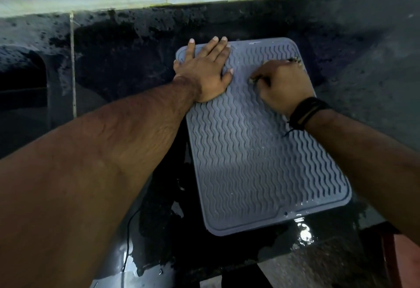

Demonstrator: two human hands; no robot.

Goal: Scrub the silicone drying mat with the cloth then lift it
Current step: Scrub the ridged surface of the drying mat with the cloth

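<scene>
The wet, dark table (pixel 250 21) carries the grey silicone drying mat (pixel 256 156), wavy-ribbed and lying flat, its long axis running away from the person, slightly slanted. The left hand (pixel 208 71) presses flat, fingers spread, on its far left corner. The right hand (pixel 280 84) is curled around a cloth (pixel 294 60), mostly hidden beneath it.

Left hand (pixel 205 71) flat on mat (pixel 261 162), right hand (pixel 281 83) gripping cloth (pixel 295 60)
</scene>
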